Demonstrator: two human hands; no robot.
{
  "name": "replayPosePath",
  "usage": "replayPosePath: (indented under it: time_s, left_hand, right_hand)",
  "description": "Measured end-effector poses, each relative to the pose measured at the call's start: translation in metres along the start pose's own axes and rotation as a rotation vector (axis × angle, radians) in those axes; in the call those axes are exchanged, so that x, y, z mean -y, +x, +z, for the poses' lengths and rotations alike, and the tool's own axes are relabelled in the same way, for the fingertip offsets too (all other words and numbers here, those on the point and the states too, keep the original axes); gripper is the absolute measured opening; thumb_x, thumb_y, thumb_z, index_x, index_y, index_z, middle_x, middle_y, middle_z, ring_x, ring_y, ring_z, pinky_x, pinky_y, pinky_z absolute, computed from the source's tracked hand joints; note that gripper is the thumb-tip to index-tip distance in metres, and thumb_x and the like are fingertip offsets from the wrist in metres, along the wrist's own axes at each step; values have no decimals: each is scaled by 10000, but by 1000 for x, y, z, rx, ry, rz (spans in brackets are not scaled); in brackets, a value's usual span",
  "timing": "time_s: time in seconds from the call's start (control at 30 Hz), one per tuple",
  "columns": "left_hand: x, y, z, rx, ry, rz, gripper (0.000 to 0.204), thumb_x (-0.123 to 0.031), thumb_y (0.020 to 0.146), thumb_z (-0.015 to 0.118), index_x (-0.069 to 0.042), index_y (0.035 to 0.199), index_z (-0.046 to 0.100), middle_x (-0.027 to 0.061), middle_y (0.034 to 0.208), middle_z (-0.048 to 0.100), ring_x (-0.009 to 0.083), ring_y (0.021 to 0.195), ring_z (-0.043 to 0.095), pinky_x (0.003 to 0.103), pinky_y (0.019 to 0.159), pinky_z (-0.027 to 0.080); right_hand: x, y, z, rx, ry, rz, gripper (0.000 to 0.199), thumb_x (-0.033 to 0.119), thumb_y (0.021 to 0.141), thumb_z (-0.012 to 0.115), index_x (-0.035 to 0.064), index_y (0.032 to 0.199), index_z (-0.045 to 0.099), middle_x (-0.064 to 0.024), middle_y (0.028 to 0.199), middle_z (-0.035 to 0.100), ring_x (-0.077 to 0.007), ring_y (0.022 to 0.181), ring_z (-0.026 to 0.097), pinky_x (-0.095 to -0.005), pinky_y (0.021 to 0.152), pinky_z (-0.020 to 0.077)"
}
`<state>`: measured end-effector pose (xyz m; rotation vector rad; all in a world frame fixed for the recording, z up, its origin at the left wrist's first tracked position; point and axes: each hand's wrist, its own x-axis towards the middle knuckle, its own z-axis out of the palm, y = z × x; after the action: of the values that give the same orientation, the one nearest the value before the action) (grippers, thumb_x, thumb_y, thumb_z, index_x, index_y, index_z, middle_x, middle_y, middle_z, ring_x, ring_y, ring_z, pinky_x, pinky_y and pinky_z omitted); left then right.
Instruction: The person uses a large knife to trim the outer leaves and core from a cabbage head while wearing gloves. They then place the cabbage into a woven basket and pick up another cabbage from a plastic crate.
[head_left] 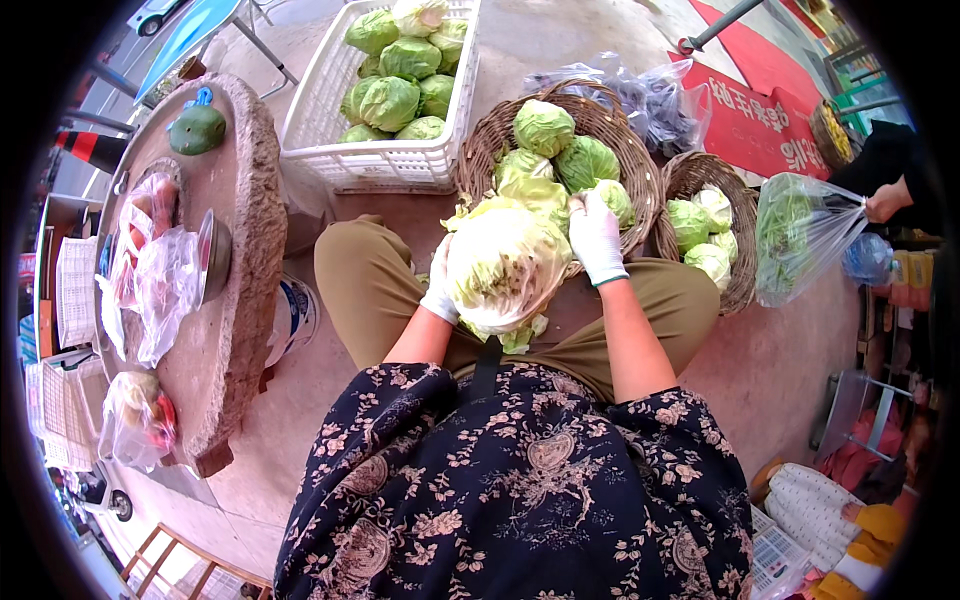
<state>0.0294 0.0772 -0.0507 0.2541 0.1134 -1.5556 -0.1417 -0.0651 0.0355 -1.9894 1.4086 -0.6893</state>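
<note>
A large pale green cabbage [503, 268] rests over my lap, loose outer leaves hanging below it. My left hand [440, 290], in a white glove, cups its left side. My right hand [597, 238], also gloved in white, presses against its upper right side. Just beyond stands a round wicker basket [480, 130] with several cabbages in it.
A white plastic crate [330, 110] full of cabbages sits at the back left. A smaller wicker basket [740, 250] with cabbages is at right. Another person's hand [885, 203] holds a clear bag of greens [795, 235]. A round stone slab [250, 200] at left carries bags and a metal bowl.
</note>
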Motion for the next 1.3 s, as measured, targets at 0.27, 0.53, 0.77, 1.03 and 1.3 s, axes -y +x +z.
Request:
replayPosePath:
  time_s: [0.27, 0.53, 0.77, 1.03, 1.3]
  left_hand:
    - [-11, 4, -5, 25, -66, 78, 621, -491, 923, 424, -64, 1373, 435, 153, 1370, 485, 353, 1223, 486, 496, 1050, 370]
    - [-4, -7, 20, -30, 40, -58, 594, -443, 945, 409, -41, 1382, 418, 180, 1373, 475, 356, 1240, 476, 490, 1060, 364]
    - [-4, -4, 3, -175, 36, -124, 531, -380, 957, 407, -32, 1356, 448, 174, 1364, 489, 340, 1235, 483, 475, 1072, 350]
    - [-1, 5, -19, 338, -13, -1, 473, -304, 1009, 354, -35, 1396, 383, 128, 1387, 466, 267, 1248, 466, 397, 1079, 351]
    - [-18, 3, -16, 225, -1184, -252, 648, -556, 940, 346, -118, 1416, 380, 118, 1434, 414, 312, 1288, 420, 478, 1096, 315]
  right_hand:
    - [-41, -11, -1, 346, 49, 126, 415, 364, 881, 569, 5, 1084, 614, -241, 1011, 644, -345, 977, 614, -385, 866, 466]
    - [19, 11, 1, 820, 535, 22, 616, 462, 898, 597, -67, 1212, 560, -100, 1107, 629, -134, 977, 558, -276, 871, 450]
    - [13, 20, 9, 702, 238, 151, 402, 301, 915, 549, -66, 1059, 630, -159, 930, 679, -192, 815, 599, -324, 768, 465]
    - [-11, 11, 43, 363, 1114, 864, 313, 322, 962, 464, 61, 981, 635, -60, 773, 605, -171, 645, 547, -331, 569, 460]
    - [-51, -4, -2, 584, 1258, 604, 370, 416, 970, 470, 94, 873, 624, 70, 503, 293, -89, 426, 276, -255, 421, 247]
